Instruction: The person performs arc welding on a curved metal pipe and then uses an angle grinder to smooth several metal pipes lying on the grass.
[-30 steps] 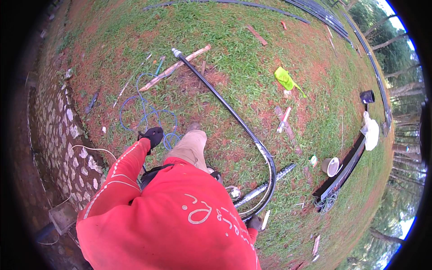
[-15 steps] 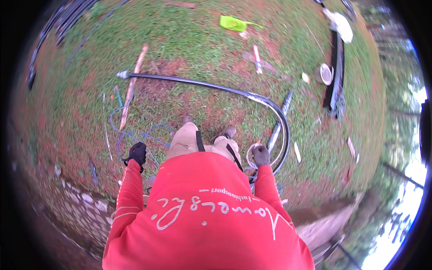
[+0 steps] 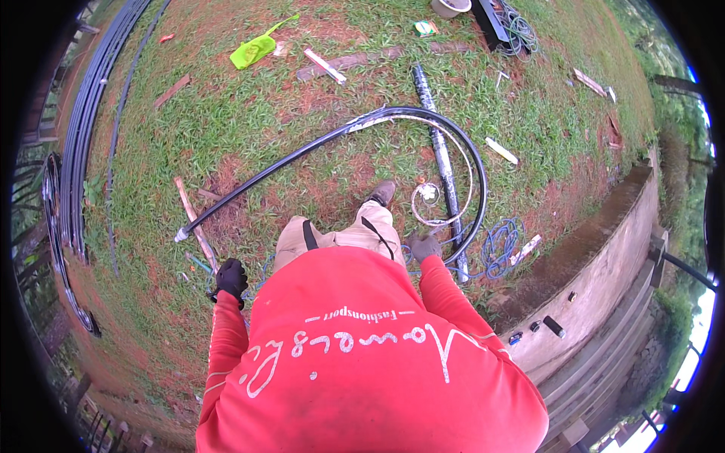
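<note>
My left hand [image 3: 231, 279], in a black glove, hangs beside my left hip with its fingers curled in and nothing visible in them. Near it lie a reddish wooden strip [image 3: 195, 224] and some thin blue rope. A long black pipe [image 3: 302, 151] bends in a wide loop across the grass, its pale end resting on the wooden strip. My right hand [image 3: 424, 247], in a grey glove, hangs by my right thigh, close above the loop's near end; its fingers are slightly blurred. A pale thin coil [image 3: 428, 195] lies inside the loop.
A straight black-and-silver pipe [image 3: 442, 158] passes under the loop. Blue rope [image 3: 498, 249] is heaped near a low concrete wall [image 3: 589, 294] on the right. Long dark pipes [image 3: 94, 113] lie at far left. A yellow-green bag [image 3: 253, 51] and a bucket [image 3: 451, 7] are farther off.
My view has turned to the right, so the bag, bucket and loop sit farther left or rotated. One boot has left view. Both hands stay low at my sides.
</note>
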`<move>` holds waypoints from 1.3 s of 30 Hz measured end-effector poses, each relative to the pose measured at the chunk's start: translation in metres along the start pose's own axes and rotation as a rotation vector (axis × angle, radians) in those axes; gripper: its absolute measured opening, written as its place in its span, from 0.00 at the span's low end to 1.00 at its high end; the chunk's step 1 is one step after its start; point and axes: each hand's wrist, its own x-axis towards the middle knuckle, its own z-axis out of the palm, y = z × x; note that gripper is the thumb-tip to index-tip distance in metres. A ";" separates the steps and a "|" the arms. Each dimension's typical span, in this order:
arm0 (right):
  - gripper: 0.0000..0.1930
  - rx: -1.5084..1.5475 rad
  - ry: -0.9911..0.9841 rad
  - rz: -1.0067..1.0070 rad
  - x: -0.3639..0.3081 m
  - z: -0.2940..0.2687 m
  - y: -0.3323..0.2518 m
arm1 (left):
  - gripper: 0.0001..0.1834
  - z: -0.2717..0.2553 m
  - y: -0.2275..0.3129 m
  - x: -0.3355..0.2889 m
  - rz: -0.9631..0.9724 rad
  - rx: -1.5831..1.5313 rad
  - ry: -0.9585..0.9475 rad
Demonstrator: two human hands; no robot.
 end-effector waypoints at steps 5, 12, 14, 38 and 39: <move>0.27 0.056 -0.069 0.140 0.056 -0.059 0.035 | 0.06 0.091 0.072 0.006 0.035 0.330 0.041; 0.22 -0.012 -0.006 0.242 0.203 -0.076 0.113 | 0.25 0.233 0.131 0.148 0.303 1.010 -0.086; 0.21 -0.044 -0.065 0.285 0.250 -0.072 0.104 | 0.27 0.244 0.134 0.228 0.436 1.186 -0.119; 0.34 0.058 0.198 0.248 0.756 0.030 0.370 | 0.37 0.386 0.003 0.677 0.249 1.684 -0.069; 0.34 0.089 0.166 0.231 0.762 0.055 0.354 | 0.37 0.379 0.013 0.674 0.243 1.707 -0.021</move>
